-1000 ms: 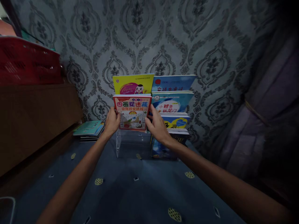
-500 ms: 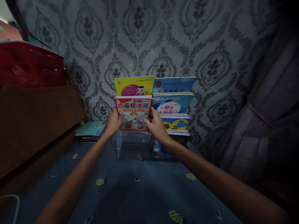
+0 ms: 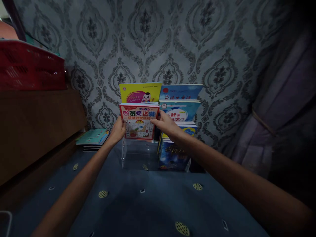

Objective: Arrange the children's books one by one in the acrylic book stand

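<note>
A red-bordered picture book (image 3: 139, 126) stands upright, tilted slightly back, on the left side of a clear acrylic rack (image 3: 124, 154). My left hand (image 3: 118, 129) grips its left edge. At the right edge, my right hand (image 3: 166, 124) holds the same book, its thumb lying on the front cover near the top and its fingers hidden behind. A yellow book (image 3: 140, 88) rises behind the red one. In the right column of the rack, a light blue book (image 3: 181, 90), a teal book (image 3: 190, 107) and a dark blue book (image 3: 172, 159) stand in tiers, partly covered by my right hand and forearm.
A small stack of books (image 3: 92, 136) lies left of the rack on the dark blue patterned cloth (image 3: 128, 204). A red basket (image 3: 32, 65) sits on a brown wooden cabinet (image 3: 41, 131). Patterned wallpaper rises behind; a curtain (image 3: 269, 108) hangs at the right.
My right hand has slid up along the red book's right edge, its thumb now higher on the cover. More of the dark blue front book shows. The view has shifted slightly.
</note>
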`<action>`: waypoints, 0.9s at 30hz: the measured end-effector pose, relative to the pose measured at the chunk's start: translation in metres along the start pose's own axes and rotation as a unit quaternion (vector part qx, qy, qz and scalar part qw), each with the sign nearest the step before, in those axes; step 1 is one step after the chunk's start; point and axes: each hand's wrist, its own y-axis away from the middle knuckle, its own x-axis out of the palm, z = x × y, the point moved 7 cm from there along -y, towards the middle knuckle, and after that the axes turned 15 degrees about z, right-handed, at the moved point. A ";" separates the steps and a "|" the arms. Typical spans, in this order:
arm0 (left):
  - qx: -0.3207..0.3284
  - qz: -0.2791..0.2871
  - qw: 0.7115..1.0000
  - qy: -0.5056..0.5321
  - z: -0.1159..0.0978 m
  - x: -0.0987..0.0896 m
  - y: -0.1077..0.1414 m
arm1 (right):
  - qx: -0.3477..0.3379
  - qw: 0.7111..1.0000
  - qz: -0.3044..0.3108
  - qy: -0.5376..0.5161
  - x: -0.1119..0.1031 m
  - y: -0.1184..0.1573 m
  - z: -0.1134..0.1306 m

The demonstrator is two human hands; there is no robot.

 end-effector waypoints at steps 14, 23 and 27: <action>0.018 0.005 0.998 0.060 0.013 0.003 -0.009 | 0.107 0.994 -0.011 -0.017 -0.003 0.005 0.001; 0.004 0.001 0.999 0.042 0.004 0.003 -0.008 | 0.053 0.998 -0.014 0.014 -0.003 -0.001 -0.009; -0.003 0.007 1.000 0.026 0.001 0.003 -0.009 | 0.038 0.999 -0.006 0.012 -0.001 -0.002 -0.008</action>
